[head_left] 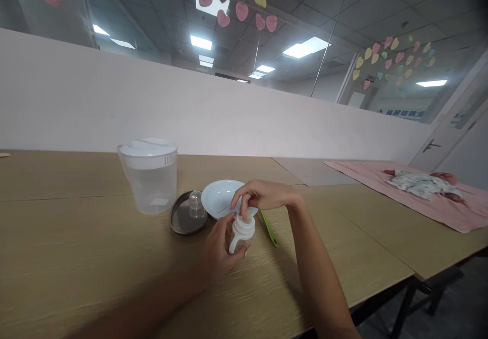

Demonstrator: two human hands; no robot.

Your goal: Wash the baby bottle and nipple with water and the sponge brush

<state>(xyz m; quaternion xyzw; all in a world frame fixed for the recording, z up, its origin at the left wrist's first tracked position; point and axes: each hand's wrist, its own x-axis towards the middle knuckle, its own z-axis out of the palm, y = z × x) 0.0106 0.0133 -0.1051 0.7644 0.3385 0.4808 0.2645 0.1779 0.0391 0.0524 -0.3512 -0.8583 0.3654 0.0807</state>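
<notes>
A small baby bottle [243, 230] with a white collar and a white side handle stands low over the wooden table. My left hand [222, 247] is wrapped round its body from the left. From above, my right hand [260, 195] reaches down to the bottle's top, its fingertips at the teat, which they partly cover. Just behind is a white bowl [217, 195], partly hidden by my right hand. A round metal tray [182, 222] holds a clear dome cap [196, 206]. The green handle [270, 229] of a utensil lies right of the bottle.
A lidded clear plastic pitcher [150, 176] stands at the back left of the table [95, 257]. At the far right, a baby-like figure in patterned clothes [415, 184] lies on a pink cloth [366, 176]. A white wall [229, 115] runs behind.
</notes>
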